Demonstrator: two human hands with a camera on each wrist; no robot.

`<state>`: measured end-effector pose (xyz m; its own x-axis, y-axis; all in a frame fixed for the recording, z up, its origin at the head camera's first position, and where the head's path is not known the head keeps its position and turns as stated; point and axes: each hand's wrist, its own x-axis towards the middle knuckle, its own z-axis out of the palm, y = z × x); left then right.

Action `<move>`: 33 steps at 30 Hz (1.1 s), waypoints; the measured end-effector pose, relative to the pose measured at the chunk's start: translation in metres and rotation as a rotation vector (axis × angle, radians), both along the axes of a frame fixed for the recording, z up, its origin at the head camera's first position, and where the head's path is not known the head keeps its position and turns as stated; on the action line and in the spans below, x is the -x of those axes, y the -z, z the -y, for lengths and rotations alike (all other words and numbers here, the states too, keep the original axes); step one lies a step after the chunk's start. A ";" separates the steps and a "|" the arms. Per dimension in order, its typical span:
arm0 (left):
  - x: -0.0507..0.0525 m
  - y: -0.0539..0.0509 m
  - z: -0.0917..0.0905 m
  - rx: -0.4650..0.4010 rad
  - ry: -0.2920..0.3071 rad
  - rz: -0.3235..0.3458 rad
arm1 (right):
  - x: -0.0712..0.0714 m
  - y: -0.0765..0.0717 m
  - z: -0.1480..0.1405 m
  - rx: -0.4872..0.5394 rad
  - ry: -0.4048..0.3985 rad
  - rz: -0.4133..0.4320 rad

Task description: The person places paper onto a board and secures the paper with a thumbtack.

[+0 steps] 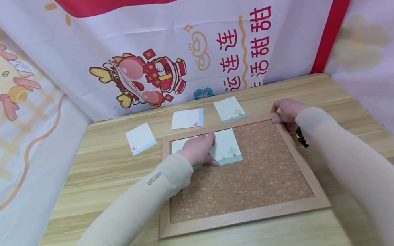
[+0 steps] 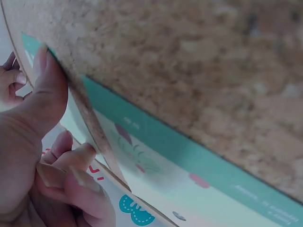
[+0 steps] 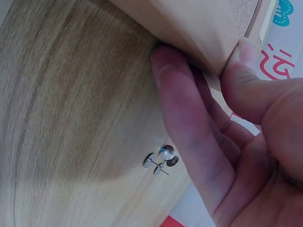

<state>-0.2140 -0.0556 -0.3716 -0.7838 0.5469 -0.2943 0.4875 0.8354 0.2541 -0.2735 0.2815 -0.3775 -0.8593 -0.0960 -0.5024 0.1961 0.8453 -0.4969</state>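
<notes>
A cork board (image 1: 260, 172) with a wooden frame lies on the table. Two pale notes with green lower borders are on its upper left: a left note (image 2: 199, 165), partly covered by my hand, and a right note (image 1: 228, 145). My left hand (image 1: 198, 151) rests over the right note's left side, its thumb (image 2: 45, 80) pressing the lower corner and the fingertips near the upper edge. At the board's far right corner, my right hand (image 1: 287, 113) grips the frame, thumb on top and fingers beneath. Several silver thumbtacks (image 3: 163, 158) lie beside that hand.
Behind the board lie three more notes: one with a blue border (image 1: 141, 139), another blue-edged note (image 1: 187, 118) and a green-edged note (image 1: 229, 109). Printed cloth (image 1: 137, 33) hangs along the back and sides of the wooden table (image 1: 108, 168).
</notes>
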 end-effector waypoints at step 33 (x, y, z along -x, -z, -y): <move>-0.002 0.000 -0.001 0.067 0.147 0.055 | -0.010 0.012 -0.088 -0.053 -0.225 -0.346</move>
